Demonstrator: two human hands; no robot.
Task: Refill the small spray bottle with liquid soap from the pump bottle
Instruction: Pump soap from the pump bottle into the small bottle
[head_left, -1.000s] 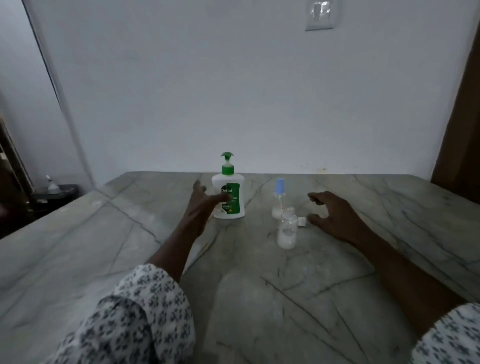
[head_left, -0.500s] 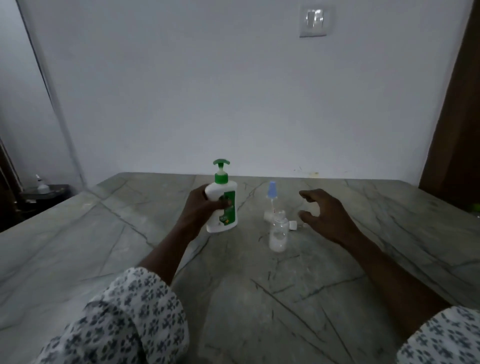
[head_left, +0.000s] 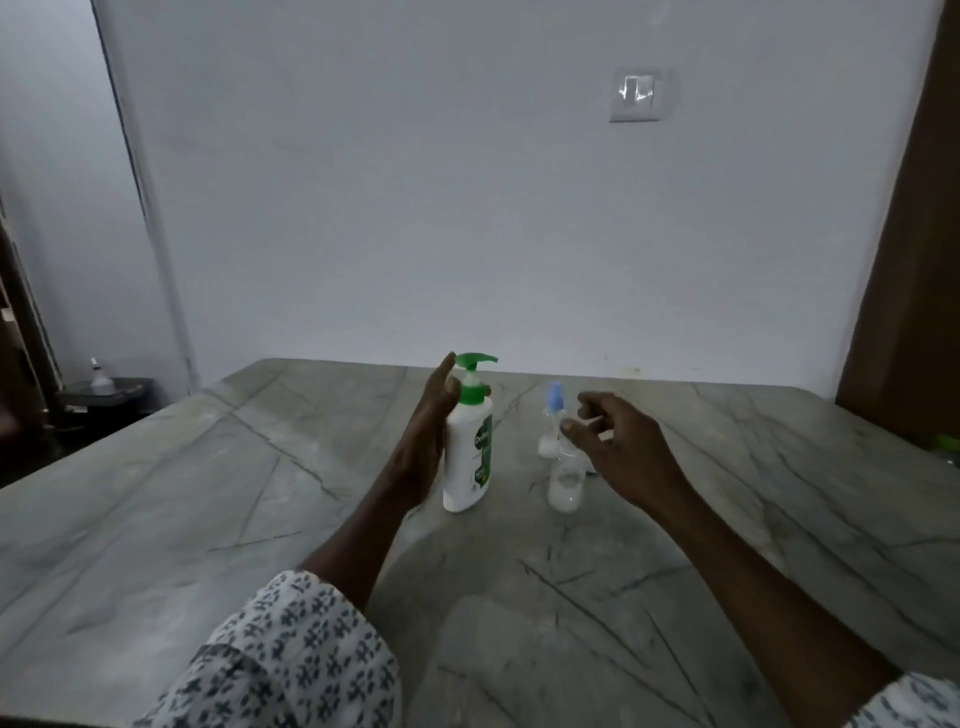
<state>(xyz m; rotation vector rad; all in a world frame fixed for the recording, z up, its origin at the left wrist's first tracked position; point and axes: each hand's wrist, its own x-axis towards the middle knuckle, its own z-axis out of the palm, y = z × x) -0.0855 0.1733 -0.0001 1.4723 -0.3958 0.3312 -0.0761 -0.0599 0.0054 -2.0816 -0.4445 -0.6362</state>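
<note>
The white pump bottle (head_left: 467, 457), with a green pump head and green label, leans slightly to the right near the middle of the marble table (head_left: 208, 519). My left hand (head_left: 423, 441) grips its left side, one finger reaching up beside the pump head. Just to its right stands the small clear spray bottle (head_left: 565, 486), uncapped, with a little white liquid at the bottom. Behind it is a blue-tipped spray top (head_left: 555, 397) on a white base. My right hand (head_left: 618, 441) hovers above and right of the small bottle, fingers curled apart, holding nothing.
A white wall with a switch plate (head_left: 636, 93) rises behind the table's far edge. A brown door or panel (head_left: 914, 260) stands at the right. At the far left, a dark low stand (head_left: 104, 395) carries a small white bottle.
My left hand closed on the pump bottle and brought it nearer to me, beside the small bottle. My right hand rose off the table above the small bottle. The view tilted upward.
</note>
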